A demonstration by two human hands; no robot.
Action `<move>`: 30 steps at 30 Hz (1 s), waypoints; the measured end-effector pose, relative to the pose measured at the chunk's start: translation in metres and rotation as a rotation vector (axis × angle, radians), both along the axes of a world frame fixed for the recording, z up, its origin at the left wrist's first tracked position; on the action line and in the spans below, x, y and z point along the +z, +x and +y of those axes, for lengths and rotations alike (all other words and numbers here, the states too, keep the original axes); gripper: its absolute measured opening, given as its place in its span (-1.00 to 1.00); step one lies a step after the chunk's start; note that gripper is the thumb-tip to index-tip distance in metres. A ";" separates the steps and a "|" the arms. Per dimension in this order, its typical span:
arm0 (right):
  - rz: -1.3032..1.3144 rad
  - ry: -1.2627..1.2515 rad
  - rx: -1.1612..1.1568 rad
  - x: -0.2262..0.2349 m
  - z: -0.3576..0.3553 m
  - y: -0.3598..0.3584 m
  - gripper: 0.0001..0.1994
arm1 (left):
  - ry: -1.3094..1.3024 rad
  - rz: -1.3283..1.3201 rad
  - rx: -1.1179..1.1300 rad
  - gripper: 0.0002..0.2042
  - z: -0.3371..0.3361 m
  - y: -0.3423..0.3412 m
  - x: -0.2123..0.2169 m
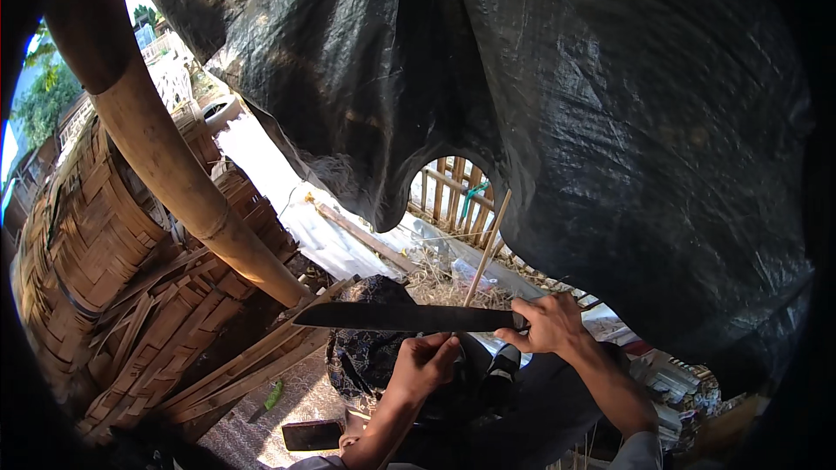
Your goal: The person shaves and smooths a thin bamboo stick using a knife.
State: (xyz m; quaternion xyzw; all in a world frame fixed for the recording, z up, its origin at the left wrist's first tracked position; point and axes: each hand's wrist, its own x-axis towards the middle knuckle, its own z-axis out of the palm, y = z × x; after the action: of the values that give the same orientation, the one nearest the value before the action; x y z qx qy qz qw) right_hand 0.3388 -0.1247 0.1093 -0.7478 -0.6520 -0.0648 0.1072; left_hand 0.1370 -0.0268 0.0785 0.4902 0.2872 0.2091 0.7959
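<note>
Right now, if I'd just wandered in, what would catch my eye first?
Probably the big dark knife in the right hand, its blade pointing left, just above the left hand in the view. Next, the black tarp hanging across the top and right, then the woven basket at far left, beside a thick bamboo pole.

The lone head view looks down and outward from the wearer's head, upright through a wide fisheye; the bare left hand (pixel 422 367) and bare right hand (pixel 552 324) sit close below centre, forearms entering from the lower edge; the thick tan bamboo pole (pixel 161 150) curves leftward; the creased black plastic sheet (pixel 610 122) looms above, its right edge perhaps lost in rim darkness.
</note>
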 end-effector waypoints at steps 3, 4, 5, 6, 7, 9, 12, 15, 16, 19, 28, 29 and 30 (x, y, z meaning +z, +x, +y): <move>0.009 0.035 0.007 -0.009 0.002 0.017 -0.44 | 0.133 0.083 0.004 -0.82 -0.002 0.004 -0.003; 0.032 0.075 -0.008 -0.009 0.004 0.016 -0.44 | 0.230 0.078 0.082 -0.81 -0.002 0.008 -0.008; 0.033 0.074 -0.013 -0.008 0.007 0.013 -0.44 | 0.331 0.071 0.166 -0.79 -0.001 0.012 -0.010; 0.033 0.100 -0.029 -0.006 0.009 0.010 -0.49 | 0.482 0.103 0.210 -0.76 0.001 0.014 -0.009; 0.033 0.126 -0.044 -0.004 0.010 0.009 -0.53 | 0.483 0.101 0.206 -0.76 0.002 0.016 -0.004; 0.019 0.151 -0.039 -0.008 0.013 0.015 -0.53 | 0.473 0.177 0.172 -0.76 0.004 0.015 0.004; -0.026 0.184 -0.025 -0.006 0.018 0.019 -0.54 | 0.438 0.153 0.159 -0.77 0.008 0.013 0.003; -0.028 0.165 -0.269 0.005 0.021 0.032 -0.55 | 0.298 0.120 0.164 -0.78 0.004 0.002 0.013; 0.048 0.168 -0.356 0.007 0.022 0.047 -0.53 | 0.217 0.098 0.176 -0.78 0.003 -0.002 0.016; 0.052 0.254 -0.355 0.013 0.015 0.056 -0.45 | 0.291 0.054 0.145 -0.79 0.004 -0.005 -0.002; -0.080 0.220 0.003 0.005 0.003 0.016 -0.53 | -0.296 -0.314 -0.069 -0.80 0.021 -0.006 -0.001; -0.084 0.196 -0.009 0.008 0.002 0.016 -0.53 | -0.463 -0.447 -0.086 -0.79 0.024 -0.007 -0.006; -0.079 0.196 -0.025 0.012 0.002 0.016 -0.54 | -0.531 -0.488 -0.134 -0.77 0.027 -0.007 -0.009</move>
State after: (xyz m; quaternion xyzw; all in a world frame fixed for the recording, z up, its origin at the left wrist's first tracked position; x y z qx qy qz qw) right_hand 0.3546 -0.1229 0.1215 -0.7385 -0.6370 -0.1590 0.1533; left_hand 0.1304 0.0005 0.0697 0.2198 0.1004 0.1856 0.9525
